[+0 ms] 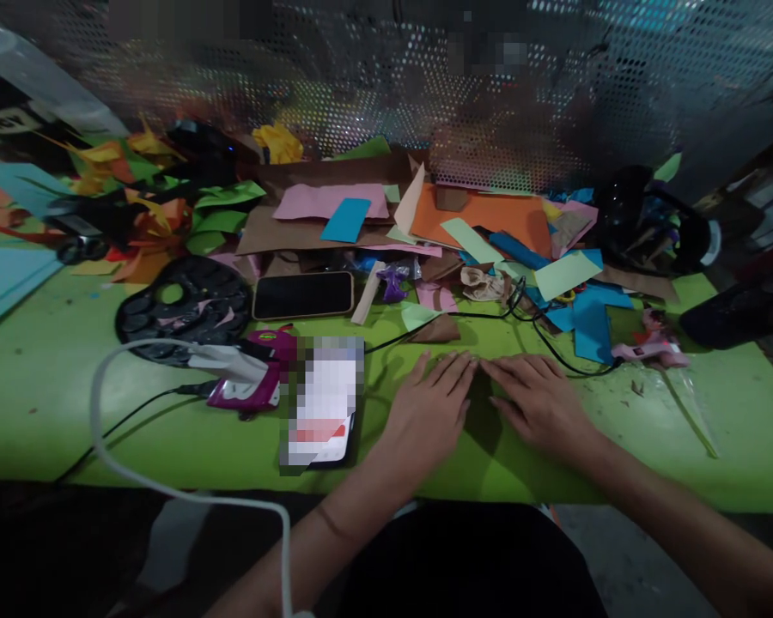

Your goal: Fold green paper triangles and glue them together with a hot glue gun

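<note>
My left hand (429, 410) lies flat on the green table cover (70, 403), fingers stretched out and pointing up-right. My right hand (538, 399) lies flat beside it, fingers stretched toward the left; the fingertips of both hands almost meet. Both press on a green sheet or fold (483, 421) that I cannot tell apart from the cover. Neither hand grips anything. A phone with a lit screen (322, 412) lies just left of my left hand.
A purple glue gun (258, 369) with a white cable (167, 489) lies at the left, a pink glue gun (650, 348) at the right. A dark phone (302, 294), a black palette (184, 309) and many coloured paper scraps (483, 215) fill the back.
</note>
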Demonstrator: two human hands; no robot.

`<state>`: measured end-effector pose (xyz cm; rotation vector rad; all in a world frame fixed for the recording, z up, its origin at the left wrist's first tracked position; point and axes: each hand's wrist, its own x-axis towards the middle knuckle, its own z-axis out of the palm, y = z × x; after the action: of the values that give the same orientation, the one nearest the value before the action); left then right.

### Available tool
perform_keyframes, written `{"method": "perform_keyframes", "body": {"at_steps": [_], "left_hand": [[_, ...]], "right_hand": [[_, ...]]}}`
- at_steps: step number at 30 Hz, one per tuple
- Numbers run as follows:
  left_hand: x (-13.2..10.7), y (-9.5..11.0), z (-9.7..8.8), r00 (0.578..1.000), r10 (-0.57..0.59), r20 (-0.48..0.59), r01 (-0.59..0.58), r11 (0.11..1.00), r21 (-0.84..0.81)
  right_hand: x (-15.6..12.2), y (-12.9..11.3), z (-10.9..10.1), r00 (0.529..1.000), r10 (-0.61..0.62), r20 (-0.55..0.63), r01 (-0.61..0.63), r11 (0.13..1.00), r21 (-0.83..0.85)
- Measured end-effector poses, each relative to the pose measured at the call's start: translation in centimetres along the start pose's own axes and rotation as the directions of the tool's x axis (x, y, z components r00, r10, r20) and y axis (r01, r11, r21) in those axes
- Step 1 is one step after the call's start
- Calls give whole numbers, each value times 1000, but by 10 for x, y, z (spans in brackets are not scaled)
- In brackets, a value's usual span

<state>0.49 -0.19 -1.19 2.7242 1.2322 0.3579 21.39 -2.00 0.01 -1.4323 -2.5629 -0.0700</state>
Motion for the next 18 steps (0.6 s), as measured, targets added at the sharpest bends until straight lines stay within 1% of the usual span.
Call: {"method": "perform_keyframes", "body": {"at_steps": [3, 8, 13, 18], "left_hand": [[-2, 0, 2, 1000, 8, -5, -8, 1000, 10], [6, 1, 0, 999, -22, 23, 22, 999, 26], [-2, 6, 3, 1000, -4, 5, 3, 998, 58], [0, 5, 2, 999, -37, 9, 37, 998, 52]], "right_hand": [[-1, -1, -1, 1000, -11, 29, 11, 1000, -9], [6, 4, -3, 1000, -7, 19, 7, 1000, -20], [2, 0, -3, 999, -23, 37, 23, 1000, -14], [3, 1, -1, 999, -6, 31, 7, 1000, -15]]}}
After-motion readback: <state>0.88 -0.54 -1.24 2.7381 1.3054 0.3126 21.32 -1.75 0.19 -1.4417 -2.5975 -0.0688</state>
